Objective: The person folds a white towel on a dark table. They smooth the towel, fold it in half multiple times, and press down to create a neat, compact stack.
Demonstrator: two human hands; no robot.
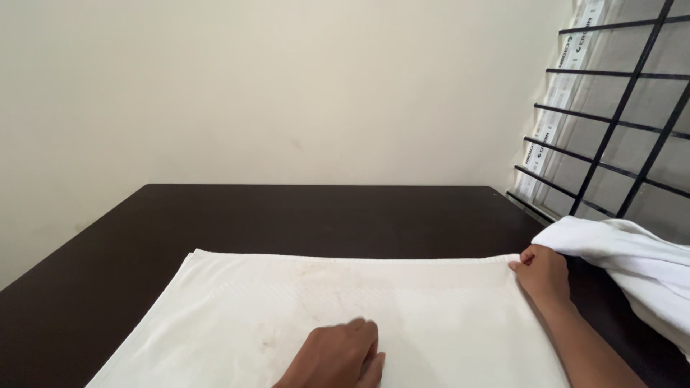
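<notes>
A person's left hand (338, 356) lies flat, fingers together and palm down, on the near middle of a white towel (237, 309) spread across a dark brown table (302, 212), while the right hand (543, 276) rests at the towel's far right corner, fingers curled onto the hem; whether it pinches the cloth or only presses it cannot be told. The towel lies smooth, its far edge running straight across the tabletop, with faint brownish marks near its centre. Just beside the right hand, a heap of bunched white cloth (640, 269) sits on the table's right edge, crowding that corner. Beyond it stands a black metal window grille (618, 122), and a plain cream wall (273, 86) backs the table.
</notes>
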